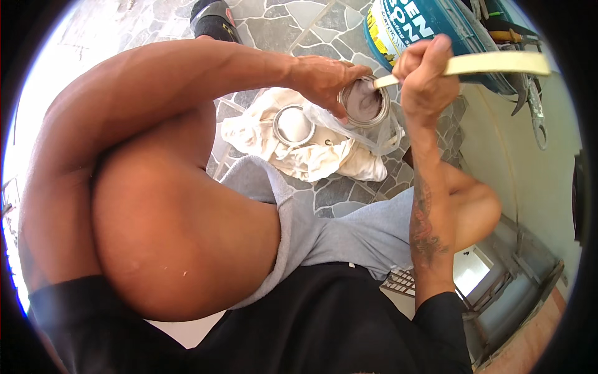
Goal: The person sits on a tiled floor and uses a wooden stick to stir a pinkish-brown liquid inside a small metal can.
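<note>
My left hand [327,84] is closed round an open metal can [367,107] of greyish, thick-looking liquid, its fingers at the rim. Above and right of it, my right hand [428,78] grips a pale, flat wooden stick [498,63], whose lower end dips into the can. Below the can lie a crumpled cream cloth [349,162] and clear plastic [383,137]. A round, metal-rimmed lid or container with a pale middle [293,123] rests on the cloth, left of the can.
A large teal bucket [464,43] at upper right has hand tools [523,93] on and beside it. A black shoe or boot [212,22] is at the top, on the stone-patterned floor [271,28]. A pale surface [517,162] runs along the right, above metal-framed items [498,287].
</note>
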Available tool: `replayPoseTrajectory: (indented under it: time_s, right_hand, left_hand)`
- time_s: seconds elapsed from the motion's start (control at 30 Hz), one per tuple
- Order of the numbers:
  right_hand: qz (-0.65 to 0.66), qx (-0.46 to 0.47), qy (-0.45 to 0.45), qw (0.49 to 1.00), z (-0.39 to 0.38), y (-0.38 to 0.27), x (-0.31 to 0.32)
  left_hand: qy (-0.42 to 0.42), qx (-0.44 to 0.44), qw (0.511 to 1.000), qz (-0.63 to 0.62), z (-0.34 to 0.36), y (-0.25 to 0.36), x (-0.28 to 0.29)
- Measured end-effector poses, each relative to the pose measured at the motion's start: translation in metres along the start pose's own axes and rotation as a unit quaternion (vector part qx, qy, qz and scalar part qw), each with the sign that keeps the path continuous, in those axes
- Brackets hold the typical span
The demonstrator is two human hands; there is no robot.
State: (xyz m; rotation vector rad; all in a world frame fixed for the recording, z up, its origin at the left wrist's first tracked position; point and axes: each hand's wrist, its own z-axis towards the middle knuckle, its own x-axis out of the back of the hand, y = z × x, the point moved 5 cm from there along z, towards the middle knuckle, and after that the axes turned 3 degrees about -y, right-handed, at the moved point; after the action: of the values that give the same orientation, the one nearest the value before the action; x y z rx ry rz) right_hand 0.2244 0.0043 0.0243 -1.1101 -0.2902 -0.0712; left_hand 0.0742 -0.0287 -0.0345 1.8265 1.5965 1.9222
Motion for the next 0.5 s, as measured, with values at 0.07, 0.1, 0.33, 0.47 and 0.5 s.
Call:
replayPoseTrajectory:
  time_s: [0.07,0.1,0.33,0.47,0.5]
  right_hand:
    - [-0.229,0.187,-0.024,0.955,-0.029,-0.009,-0.023]
    - [-0.325,0.28,-0.002,0.903,-0.046,-0.014,-0.033]
    - [0.193,-0.065,-0.126,0.971,-0.012,-0.032,-0.044]
    - [0.019,0.03,-0.225,0.974,-0.008,-0.029,-0.049]
    - [0.022,0.029,-0.229,0.973,-0.016,-0.023,-0.051]
  left_hand:
    - [-0.011,0.004,1.0,-0.016,-0.005,-0.004,-0.004]
    - [-0.003,-0.001,1.0,-0.013,-0.007,-0.006,-0.005]
    - [-0.015,-0.01,1.0,-0.019,-0.007,-0.005,-0.006]
    - [-0.04,-0.004,0.999,-0.007,-0.004,-0.002,-0.002]
    - [-0.063,0.007,0.998,-0.01,-0.006,0.0,-0.004]
